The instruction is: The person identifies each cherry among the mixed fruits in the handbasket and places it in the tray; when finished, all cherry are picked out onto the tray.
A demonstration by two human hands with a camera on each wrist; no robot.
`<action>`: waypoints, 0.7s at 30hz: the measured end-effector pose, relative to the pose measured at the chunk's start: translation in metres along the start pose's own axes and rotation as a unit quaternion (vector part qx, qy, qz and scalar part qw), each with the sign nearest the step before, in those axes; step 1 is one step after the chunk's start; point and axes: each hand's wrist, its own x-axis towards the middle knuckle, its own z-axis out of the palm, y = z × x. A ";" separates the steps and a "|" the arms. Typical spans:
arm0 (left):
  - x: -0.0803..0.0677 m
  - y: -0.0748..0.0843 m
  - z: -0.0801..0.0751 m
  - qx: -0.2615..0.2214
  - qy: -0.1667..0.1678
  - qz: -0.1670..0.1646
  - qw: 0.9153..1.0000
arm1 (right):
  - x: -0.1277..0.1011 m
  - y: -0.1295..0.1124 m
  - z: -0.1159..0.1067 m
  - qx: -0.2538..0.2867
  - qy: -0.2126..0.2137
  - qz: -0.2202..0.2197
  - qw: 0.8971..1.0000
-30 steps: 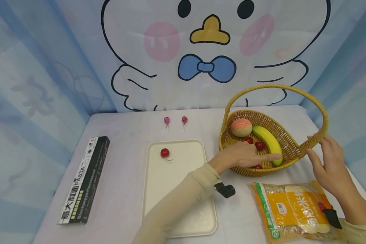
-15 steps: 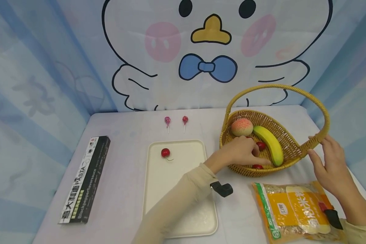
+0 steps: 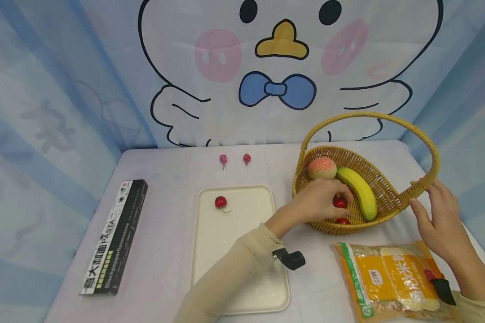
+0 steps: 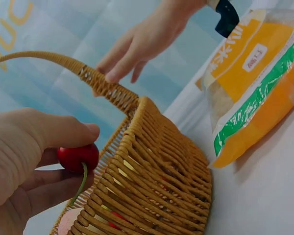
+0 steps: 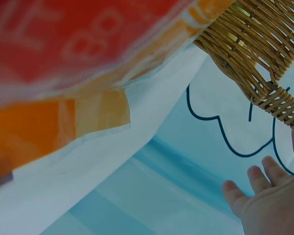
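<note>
My left hand is over the wicker basket, pinching a red cherry between thumb and fingers; its green stem hangs down in the left wrist view. Below that hand another cherry lies in the basket, beside a banana and a peach. At the basket's right end, my right hand holds the base of the handle between thumb and index finger, the other fingers extended. A single cherry with a stem rests on the cream tray.
Two lollipops lie behind the tray. A black and white pasta box is at the left. An orange grain bag lies in front of the basket, below the right forearm. A printed curtain hangs behind the table.
My left hand has drawn its fingers together inside the basket, from an extended index finger to a pinch on a cherry, and lifted it slightly. My right hand stays at the handle.
</note>
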 end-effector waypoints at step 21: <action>-0.023 0.001 -0.001 -0.026 0.097 0.032 0.994 | 0.000 -0.002 -0.001 -0.005 -0.007 0.008 1.000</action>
